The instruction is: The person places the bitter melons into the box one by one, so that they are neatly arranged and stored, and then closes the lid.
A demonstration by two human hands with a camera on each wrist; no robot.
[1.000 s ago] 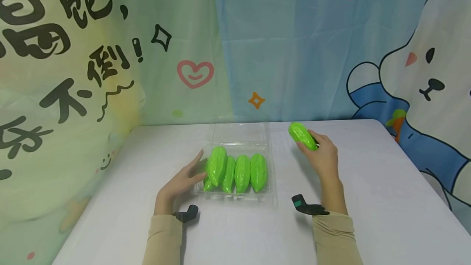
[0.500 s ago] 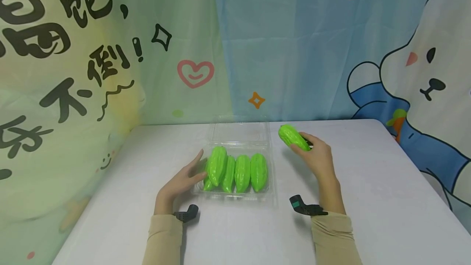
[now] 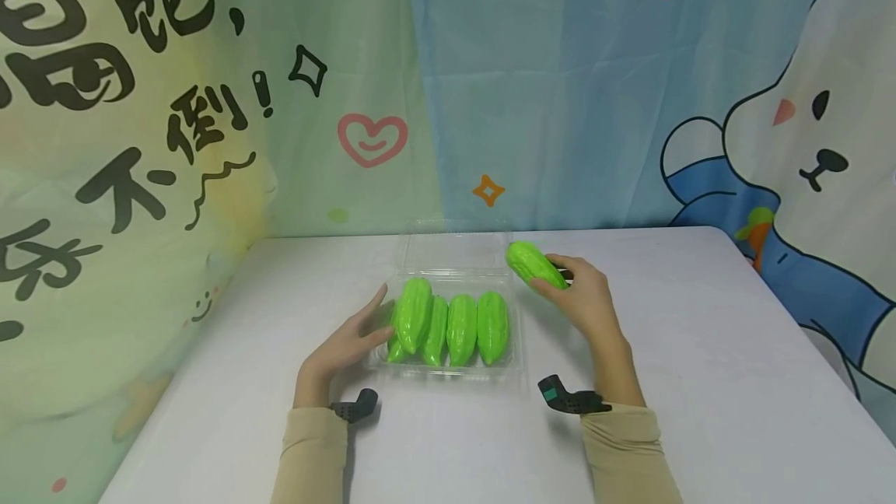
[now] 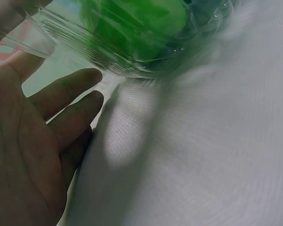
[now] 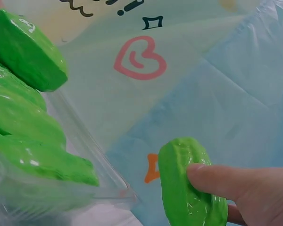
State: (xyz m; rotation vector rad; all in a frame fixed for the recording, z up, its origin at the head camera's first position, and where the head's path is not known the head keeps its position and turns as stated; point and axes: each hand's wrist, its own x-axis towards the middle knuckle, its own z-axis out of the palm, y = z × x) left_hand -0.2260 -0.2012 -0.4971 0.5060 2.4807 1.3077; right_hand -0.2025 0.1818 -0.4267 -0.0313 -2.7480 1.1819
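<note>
Head view first: we see our right hand [image 3: 586, 300] holding a green toy gourd [image 3: 535, 264] in the air, fingers and thumb curled round its near end, just past the right far corner of the clear plastic tray [image 3: 516, 368]. The tray sits on the white table [image 3: 700, 379] with its transparent lid [image 3: 455, 247] folded open behind it. Four more gourds [image 3: 451, 325] lie side by side in the tray, the leftmost riding a little higher than the others. Our left hand [image 3: 343, 348] rests against the tray's left edge with straight fingers, holding nothing. A cartoon backdrop [image 3: 210, 99] hangs behind the table.

Left wrist view: we see the left hand's [image 4: 28, 155] palm and relaxed, extended fingers [image 4: 66, 89] beside the tray's ribbed wall [image 4: 118, 59], green shapes blurred through the plastic. Whether the fingertips actually touch the tray we cannot tell from this angle.

Right wrist view: our thumb [image 5: 226, 181] presses on the held gourd [image 5: 188, 188], which stands upright above and to the right of the tray's corner [image 5: 118, 188], apart from it. The packed gourds [image 5: 23, 108] fill the left side.
</note>
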